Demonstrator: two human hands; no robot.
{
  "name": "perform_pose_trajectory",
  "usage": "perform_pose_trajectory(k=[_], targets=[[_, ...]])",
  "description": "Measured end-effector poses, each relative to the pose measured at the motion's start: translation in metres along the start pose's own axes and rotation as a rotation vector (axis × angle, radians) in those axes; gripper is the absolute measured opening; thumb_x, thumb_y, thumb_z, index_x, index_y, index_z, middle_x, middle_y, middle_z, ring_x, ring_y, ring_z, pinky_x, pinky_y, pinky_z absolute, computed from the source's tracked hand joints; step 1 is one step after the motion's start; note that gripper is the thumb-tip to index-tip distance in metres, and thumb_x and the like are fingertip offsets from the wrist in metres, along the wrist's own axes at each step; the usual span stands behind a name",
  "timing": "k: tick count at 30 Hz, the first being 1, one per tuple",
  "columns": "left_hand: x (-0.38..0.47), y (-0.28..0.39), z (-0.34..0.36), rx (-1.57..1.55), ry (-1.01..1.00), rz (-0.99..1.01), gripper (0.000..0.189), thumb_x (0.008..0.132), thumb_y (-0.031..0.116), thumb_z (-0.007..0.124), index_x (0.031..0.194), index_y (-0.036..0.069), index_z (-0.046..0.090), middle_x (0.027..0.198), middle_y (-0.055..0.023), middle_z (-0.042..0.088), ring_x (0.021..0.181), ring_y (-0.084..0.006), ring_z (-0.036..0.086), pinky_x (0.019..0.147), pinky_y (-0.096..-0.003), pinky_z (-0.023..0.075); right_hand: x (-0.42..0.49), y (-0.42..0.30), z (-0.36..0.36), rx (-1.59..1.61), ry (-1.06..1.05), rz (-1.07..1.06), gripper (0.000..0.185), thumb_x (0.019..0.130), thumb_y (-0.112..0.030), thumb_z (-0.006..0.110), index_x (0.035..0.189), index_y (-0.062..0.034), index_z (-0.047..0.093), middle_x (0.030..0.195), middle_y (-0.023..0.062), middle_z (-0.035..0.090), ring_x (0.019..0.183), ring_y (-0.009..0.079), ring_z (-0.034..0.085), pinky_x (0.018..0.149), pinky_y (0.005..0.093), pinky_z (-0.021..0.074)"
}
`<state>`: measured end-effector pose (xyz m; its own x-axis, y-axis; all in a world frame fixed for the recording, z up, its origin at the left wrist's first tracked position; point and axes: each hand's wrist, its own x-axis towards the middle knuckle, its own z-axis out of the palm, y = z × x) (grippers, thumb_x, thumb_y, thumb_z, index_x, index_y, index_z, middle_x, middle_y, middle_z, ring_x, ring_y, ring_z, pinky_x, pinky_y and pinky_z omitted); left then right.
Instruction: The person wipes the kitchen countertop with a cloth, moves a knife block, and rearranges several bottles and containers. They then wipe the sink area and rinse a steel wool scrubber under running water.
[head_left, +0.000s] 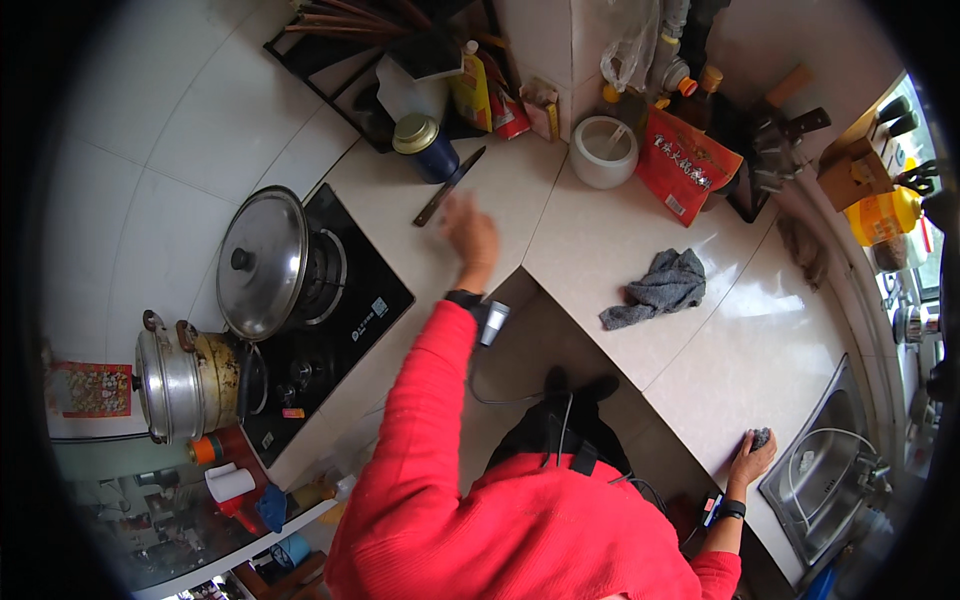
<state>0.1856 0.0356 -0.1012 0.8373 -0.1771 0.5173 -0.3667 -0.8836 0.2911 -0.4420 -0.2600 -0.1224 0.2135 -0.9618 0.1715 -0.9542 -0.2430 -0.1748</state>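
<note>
My left hand (471, 232), blurred, is over the countertop beside the handle of a kitchen knife (450, 185). Whether its fingers touch the knife is not clear. The blade points toward a dark blue canister (427, 150) with a gold lid. On the right, my right hand (750, 459) is closed around a small dark grey scrubber or wad of cloth (761, 438), low at the counter by the sink (776, 480). A crumpled grey rag (664, 289) lies on the countertop between the two hands.
A gas hob (375, 281) bears a lidded wok (262, 262) and a steamer pot (172, 382). Along the back stand a white ceramic jar (604, 169), a red food packet (690, 165) and a rack (330, 90). A knife block (855, 169) stands by the window.
</note>
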Motion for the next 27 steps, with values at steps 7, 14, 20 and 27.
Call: perform_pose_trajectory(k=[7, 14, 20, 27], targets=[[0.017, -0.083, -0.006, 0.002, -0.160, 0.019, 0.030, 0.080, -0.001, 0.056, 0.109, 0.006, 0.061, 0.102, -0.0117, 0.059, 0.098, -0.0340, 0.052, 0.086, -0.0443, 0.0433, -0.001, -0.007, 0.003, -0.079, 0.041, 0.019, 0.051, 0.087, -0.039, 0.064, 0.127, -0.0103, 0.050, 0.123, 0.0115, 0.055, 0.113, 0.0334, 0.051, 0.095, 0.0456, 0.0404], [-0.025, -0.008, 0.002, -0.244, -0.208, 0.178, 0.033, 0.079, -0.003, 0.057, 0.111, 0.003, 0.059, 0.103, -0.0138, 0.058, 0.097, -0.0353, 0.051, 0.088, -0.0441, 0.0431, -0.004, -0.014, 0.004, -0.096, 0.063, 0.063, 0.051, 0.087, -0.037, 0.064, 0.127, -0.0088, 0.049, 0.123, 0.0129, 0.054, 0.113, 0.0340, 0.051, 0.094, 0.0466, 0.0415], [-0.001, 0.035, 0.035, -0.379, -0.177, 0.203, 0.034, 0.079, -0.004, 0.058, 0.112, 0.001, 0.059, 0.102, -0.0142, 0.057, 0.096, -0.0358, 0.051, 0.086, -0.0445, 0.0437, -0.007, -0.017, 0.003, -0.105, 0.066, 0.093, 0.053, 0.086, -0.037, 0.065, 0.129, -0.0108, 0.047, 0.125, 0.0111, 0.053, 0.116, 0.0333, 0.049, 0.094, 0.0479, 0.0406], [0.031, 0.042, 0.051, -0.666, -0.347, 0.265, 0.049, 0.078, 0.003, 0.064, 0.126, 0.004, 0.053, 0.128, -0.0175, 0.048, 0.118, -0.0375, 0.045, 0.099, -0.0416, 0.0405, -0.008, -0.021, 0.006, -0.134, 0.050, 0.150, 0.053, 0.087, -0.037, 0.064, 0.129, -0.0113, 0.048, 0.127, 0.0105, 0.053, 0.117, 0.0328, 0.049, 0.095, 0.0487, 0.0404]])
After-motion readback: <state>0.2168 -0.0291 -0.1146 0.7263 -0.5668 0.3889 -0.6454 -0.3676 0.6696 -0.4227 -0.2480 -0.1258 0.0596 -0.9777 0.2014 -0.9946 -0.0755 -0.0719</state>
